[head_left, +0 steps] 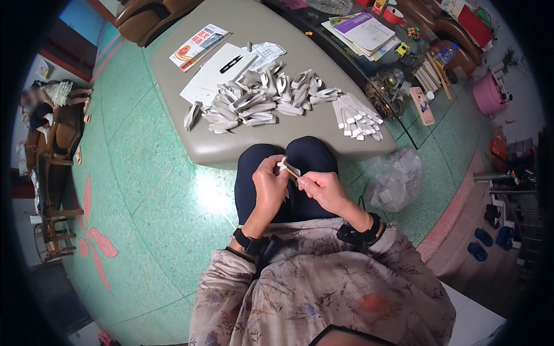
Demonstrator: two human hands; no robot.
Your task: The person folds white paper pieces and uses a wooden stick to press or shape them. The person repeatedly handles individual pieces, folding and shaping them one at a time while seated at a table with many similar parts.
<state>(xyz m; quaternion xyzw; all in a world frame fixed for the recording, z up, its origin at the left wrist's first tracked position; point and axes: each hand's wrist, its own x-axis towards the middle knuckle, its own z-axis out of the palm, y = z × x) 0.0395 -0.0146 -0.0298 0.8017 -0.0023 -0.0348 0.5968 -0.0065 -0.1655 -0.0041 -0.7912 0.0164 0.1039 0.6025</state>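
Note:
Above my lap, my left hand (269, 183) is closed around a small white folded piece (283, 164), which looks like paper. My right hand (324, 189) pinches a thin brownish stick (293, 171) whose tip meets the white piece; whether it goes inside I cannot tell. In front of my knees, a heap of similar grey-white folded pieces (252, 99) lies on a grey padded bench (173, 92). To its right rests a fanned bunch of flat white strips (358, 118). Behind the heap, a black tool (231, 64), perhaps a small cutter, lies on a white sheet (202, 84).
A colourful booklet (199, 47) lies at the bench's far left. On the right, a dark glass table (346, 57) bears papers (363, 33), a red mug (394, 15) and a phone (422, 106). A clear plastic bag (397, 180) sits on the green floor. Another person (49, 104) is far left.

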